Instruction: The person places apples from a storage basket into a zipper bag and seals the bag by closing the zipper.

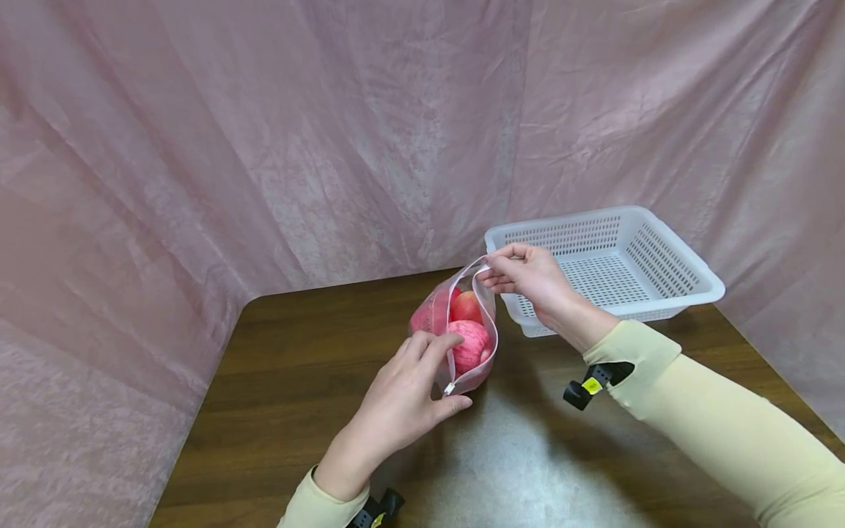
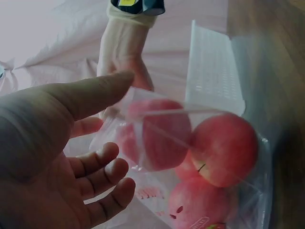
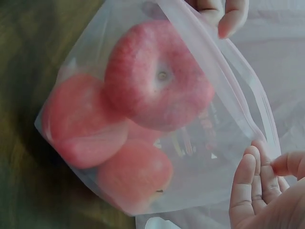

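A clear zip bag [image 1: 429, 315] stands on the table with its mouth spread apart, holding several red apples [image 1: 472, 345]. A white zip slider [image 1: 450, 389] sits at the near end of the mouth. My right hand [image 1: 533, 282] pinches the far end of the bag's rim between thumb and fingers; that pinch also shows in the right wrist view. Beside the near end, my left hand [image 1: 401, 396] has thumb and fingers apart, its index fingertip by the uppermost apple [image 3: 159, 76]. Whether that fingertip touches the apple or the rim, I cannot tell.
A white plastic basket [image 1: 686, 297] with slotted walls stands at the back right, just behind my right hand. Pink cloth [image 1: 370, 147] hangs along the back and sides of the dark wooden table [image 1: 297, 367].
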Demonstrator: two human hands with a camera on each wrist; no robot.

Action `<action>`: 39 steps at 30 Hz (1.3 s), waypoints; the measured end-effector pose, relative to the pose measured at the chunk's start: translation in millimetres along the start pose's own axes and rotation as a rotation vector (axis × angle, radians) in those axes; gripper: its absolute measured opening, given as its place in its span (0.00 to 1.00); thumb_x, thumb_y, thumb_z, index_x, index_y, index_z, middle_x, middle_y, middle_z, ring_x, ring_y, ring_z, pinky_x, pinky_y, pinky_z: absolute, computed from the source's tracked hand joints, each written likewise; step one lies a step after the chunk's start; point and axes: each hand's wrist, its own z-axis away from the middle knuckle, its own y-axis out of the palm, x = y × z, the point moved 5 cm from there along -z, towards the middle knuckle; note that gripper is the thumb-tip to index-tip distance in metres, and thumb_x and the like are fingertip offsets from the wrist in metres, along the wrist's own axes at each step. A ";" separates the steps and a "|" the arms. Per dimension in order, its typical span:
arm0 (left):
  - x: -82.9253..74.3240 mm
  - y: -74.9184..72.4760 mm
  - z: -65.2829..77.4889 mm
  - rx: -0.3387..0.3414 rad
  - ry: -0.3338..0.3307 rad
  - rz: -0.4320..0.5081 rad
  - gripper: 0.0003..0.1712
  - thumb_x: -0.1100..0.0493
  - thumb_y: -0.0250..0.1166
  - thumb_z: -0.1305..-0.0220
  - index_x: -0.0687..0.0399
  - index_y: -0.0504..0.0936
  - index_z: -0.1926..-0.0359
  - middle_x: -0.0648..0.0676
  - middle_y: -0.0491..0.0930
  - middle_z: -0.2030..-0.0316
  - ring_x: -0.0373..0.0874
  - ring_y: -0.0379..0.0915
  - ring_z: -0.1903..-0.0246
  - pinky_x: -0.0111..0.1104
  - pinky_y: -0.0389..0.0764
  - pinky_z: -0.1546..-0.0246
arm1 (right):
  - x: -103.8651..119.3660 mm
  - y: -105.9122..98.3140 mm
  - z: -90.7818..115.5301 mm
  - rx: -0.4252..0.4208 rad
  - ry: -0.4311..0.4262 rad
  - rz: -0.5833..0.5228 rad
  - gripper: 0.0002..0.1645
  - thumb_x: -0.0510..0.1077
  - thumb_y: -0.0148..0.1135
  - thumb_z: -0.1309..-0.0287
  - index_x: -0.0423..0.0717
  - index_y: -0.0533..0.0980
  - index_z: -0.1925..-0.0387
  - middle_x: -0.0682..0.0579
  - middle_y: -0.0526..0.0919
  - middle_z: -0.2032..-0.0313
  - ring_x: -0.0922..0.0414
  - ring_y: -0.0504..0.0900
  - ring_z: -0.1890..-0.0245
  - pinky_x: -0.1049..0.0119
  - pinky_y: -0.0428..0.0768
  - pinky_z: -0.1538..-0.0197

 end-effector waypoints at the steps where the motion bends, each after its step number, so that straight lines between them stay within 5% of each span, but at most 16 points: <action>1: -0.1 1.1 -0.3 -0.008 -0.005 -0.003 0.52 0.49 0.90 0.48 0.49 0.73 0.27 0.52 0.77 0.47 0.45 0.75 0.56 0.40 0.82 0.59 | -0.1 -1.7 -0.3 -0.008 0.001 -0.006 0.14 0.38 0.62 0.21 0.27 0.77 0.46 0.47 0.93 0.65 0.58 0.92 0.65 0.61 0.90 0.52; 5: 4.7 2.9 -0.8 -0.066 -0.072 -0.001 0.51 0.54 0.89 0.46 0.53 0.69 0.28 0.53 0.79 0.50 0.44 0.79 0.62 0.39 0.83 0.64 | -0.4 -7.9 -1.6 -0.038 0.010 -0.019 0.13 0.39 0.63 0.22 0.30 0.79 0.46 0.48 0.93 0.64 0.57 0.92 0.63 0.60 0.90 0.50; 9: 13.4 1.8 -0.8 -0.114 -0.150 -0.010 0.35 0.54 0.86 0.40 0.53 0.74 0.40 0.52 0.78 0.55 0.42 0.78 0.67 0.37 0.82 0.68 | 0.0 -12.8 -2.0 -0.055 0.026 -0.028 0.15 0.40 0.64 0.21 0.29 0.79 0.45 0.48 0.93 0.63 0.58 0.92 0.63 0.63 0.89 0.51; 16: 28.4 -9.4 -3.3 -0.179 -0.134 -0.041 0.15 0.56 0.84 0.37 0.48 0.83 0.62 0.52 0.79 0.54 0.45 0.78 0.66 0.41 0.82 0.67 | -1.5 -19.3 -4.8 -0.058 0.034 -0.040 0.20 0.41 0.63 0.20 0.26 0.76 0.40 0.51 0.93 0.64 0.59 0.91 0.62 0.66 0.89 0.52; 21: 41.6 -20.9 -6.7 -0.195 -0.156 -0.049 0.13 0.61 0.83 0.37 0.50 0.84 0.61 0.51 0.82 0.56 0.48 0.80 0.63 0.44 0.84 0.63 | -0.4 -27.8 -4.9 -0.069 0.043 -0.039 0.17 0.40 0.64 0.21 0.30 0.78 0.43 0.52 0.93 0.63 0.58 0.91 0.61 0.65 0.89 0.50; 31: 58.0 -17.9 -9.8 -0.080 -0.172 -0.073 0.10 0.61 0.81 0.34 0.50 0.87 0.57 0.50 0.84 0.55 0.49 0.81 0.57 0.45 0.84 0.58 | -2.7 -35.4 -3.1 -0.069 0.049 -0.069 0.16 0.38 0.63 0.21 0.29 0.77 0.42 0.51 0.93 0.62 0.58 0.91 0.62 0.64 0.89 0.49; 39: 59.2 -38.5 -14.9 -0.244 -0.170 -0.080 0.07 0.62 0.74 0.26 0.56 0.82 0.54 0.51 0.82 0.62 0.49 0.77 0.64 0.47 0.82 0.62 | -0.6 -42.8 -4.0 -0.073 0.025 -0.103 0.08 0.38 0.65 0.23 0.36 0.80 0.50 0.50 0.93 0.64 0.58 0.91 0.62 0.66 0.88 0.51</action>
